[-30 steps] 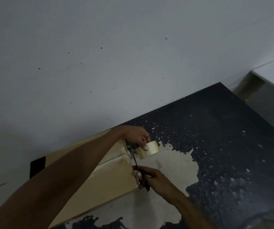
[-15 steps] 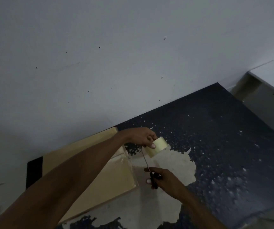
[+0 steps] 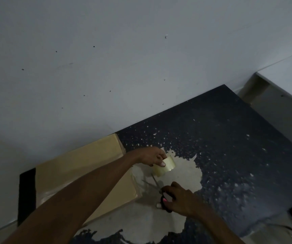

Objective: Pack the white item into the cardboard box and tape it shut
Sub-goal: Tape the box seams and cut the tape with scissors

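1. Your left hand (image 3: 148, 156) pinches the tape roll (image 3: 165, 165). Your thumb sits on the front of it and your fingers curl over the top.
2. Your right hand (image 3: 182, 199) is curled around the black handles of the scissors (image 3: 162, 196). The thin blades point up and left, toward the tape roll. They are blurry, so you cannot tell if they are spread or pressed together.
3. The tape roll is near the tips of the blades, with both hands close to each other.
4. The cardboard box (image 3: 82, 166) lies flat on the table (image 3: 229, 138), to the left of both hands. Its flaps are shut, so what is inside is hidden. Your left arm reaches across its near right corner. A shiny band shows on its top beside your arm.
5. The table is black, with a big worn pale patch (image 3: 185, 171) under your hands and small pale flecks around it.
6. The far edge of the box sits by the grey wall (image 3: 106, 59). A white ledge (image 3: 286, 71) stands past the table on the right.
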The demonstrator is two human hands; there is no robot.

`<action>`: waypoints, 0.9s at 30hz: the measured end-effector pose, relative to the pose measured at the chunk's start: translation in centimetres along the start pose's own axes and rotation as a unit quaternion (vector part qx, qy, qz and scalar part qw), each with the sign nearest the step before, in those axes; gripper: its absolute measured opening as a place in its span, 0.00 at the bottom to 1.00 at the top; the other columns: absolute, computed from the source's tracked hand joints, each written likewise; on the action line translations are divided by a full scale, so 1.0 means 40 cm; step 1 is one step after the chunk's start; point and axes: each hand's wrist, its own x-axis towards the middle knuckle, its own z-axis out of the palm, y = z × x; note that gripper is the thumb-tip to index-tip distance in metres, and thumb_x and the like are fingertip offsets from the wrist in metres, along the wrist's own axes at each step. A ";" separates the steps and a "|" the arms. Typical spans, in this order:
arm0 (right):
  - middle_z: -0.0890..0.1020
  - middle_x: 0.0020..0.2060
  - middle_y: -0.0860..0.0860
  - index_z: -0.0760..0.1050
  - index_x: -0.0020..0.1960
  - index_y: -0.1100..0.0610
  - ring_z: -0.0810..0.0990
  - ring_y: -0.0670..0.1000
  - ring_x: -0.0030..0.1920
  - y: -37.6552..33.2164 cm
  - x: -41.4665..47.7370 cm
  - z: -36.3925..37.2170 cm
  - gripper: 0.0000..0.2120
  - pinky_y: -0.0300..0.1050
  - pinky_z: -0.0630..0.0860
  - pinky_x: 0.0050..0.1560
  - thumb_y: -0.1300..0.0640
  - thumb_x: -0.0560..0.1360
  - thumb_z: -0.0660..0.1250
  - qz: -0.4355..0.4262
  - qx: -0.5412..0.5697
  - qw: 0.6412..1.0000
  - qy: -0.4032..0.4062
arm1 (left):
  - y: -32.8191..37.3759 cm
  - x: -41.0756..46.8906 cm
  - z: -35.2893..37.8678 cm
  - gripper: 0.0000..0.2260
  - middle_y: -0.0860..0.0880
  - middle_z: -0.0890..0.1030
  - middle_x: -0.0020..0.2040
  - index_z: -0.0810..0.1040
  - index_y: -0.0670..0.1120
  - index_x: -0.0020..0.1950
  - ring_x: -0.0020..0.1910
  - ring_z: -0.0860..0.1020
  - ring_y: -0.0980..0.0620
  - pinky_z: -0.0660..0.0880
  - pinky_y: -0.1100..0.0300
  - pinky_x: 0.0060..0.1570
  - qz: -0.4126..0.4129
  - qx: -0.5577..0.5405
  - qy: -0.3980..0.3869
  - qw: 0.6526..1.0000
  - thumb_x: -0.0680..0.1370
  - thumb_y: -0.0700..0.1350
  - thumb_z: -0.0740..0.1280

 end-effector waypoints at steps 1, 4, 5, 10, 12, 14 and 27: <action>0.71 0.53 0.46 0.68 0.66 0.42 0.76 0.49 0.48 -0.001 -0.003 0.003 0.23 0.46 0.73 0.50 0.35 0.74 0.61 -0.003 -0.009 1.000 -0.014 | 0.002 0.001 0.003 0.17 0.45 0.77 0.66 0.74 0.45 0.67 0.61 0.76 0.47 0.75 0.55 0.54 -0.001 -0.007 0.002 1.000 0.79 0.45 0.69; 0.72 0.58 0.49 0.67 0.68 0.46 0.76 0.53 0.56 0.013 -0.005 0.022 0.24 0.48 0.71 0.56 0.39 0.75 0.61 -0.001 -0.093 0.996 -0.011 | 0.001 0.001 0.008 0.17 0.44 0.77 0.66 0.74 0.44 0.67 0.62 0.76 0.46 0.75 0.54 0.55 -0.004 -0.014 0.010 1.000 0.79 0.44 0.68; 0.73 0.59 0.50 0.67 0.68 0.48 0.76 0.54 0.56 0.016 -0.007 0.031 0.25 0.49 0.70 0.55 0.41 0.74 0.62 0.010 -0.141 0.990 0.008 | 0.000 0.000 0.009 0.17 0.44 0.77 0.65 0.74 0.44 0.67 0.62 0.76 0.46 0.75 0.53 0.56 -0.004 -0.015 0.016 1.000 0.79 0.44 0.68; 0.76 0.38 0.54 0.79 0.44 0.55 0.77 0.55 0.34 0.061 0.001 0.101 0.23 0.48 0.72 0.27 0.51 0.51 0.79 0.065 -0.225 0.963 0.135 | -0.017 0.000 0.026 0.15 0.41 0.78 0.62 0.75 0.40 0.66 0.55 0.77 0.46 0.75 0.53 0.52 -0.006 -0.035 0.059 0.998 0.80 0.42 0.66; 0.75 0.38 0.56 0.77 0.41 0.55 0.76 0.58 0.37 0.078 0.012 0.124 0.22 0.48 0.70 0.25 0.54 0.48 0.77 0.074 -0.234 0.961 0.126 | -0.017 -0.003 0.028 0.16 0.42 0.77 0.62 0.73 0.40 0.68 0.54 0.77 0.46 0.76 0.52 0.52 -0.012 -0.023 0.085 0.996 0.81 0.43 0.65; 0.76 0.38 0.59 0.78 0.39 0.57 0.73 0.61 0.39 0.061 0.012 0.118 0.24 0.49 0.70 0.25 0.54 0.43 0.77 0.079 -0.239 0.959 0.130 | -0.024 -0.006 0.025 0.18 0.41 0.76 0.63 0.71 0.40 0.69 0.57 0.77 0.44 0.77 0.50 0.54 -0.015 -0.007 0.107 0.994 0.80 0.43 0.66; 0.66 0.71 0.43 0.61 0.75 0.53 0.64 0.42 0.71 -0.259 0.030 0.002 0.24 0.32 0.61 0.68 0.51 0.81 0.60 -0.097 0.224 0.933 0.263 | -0.020 -0.181 -0.082 0.11 0.52 0.82 0.57 0.78 0.50 0.61 0.57 0.79 0.56 0.75 0.58 0.60 0.091 -0.021 0.348 0.933 0.83 0.41 0.60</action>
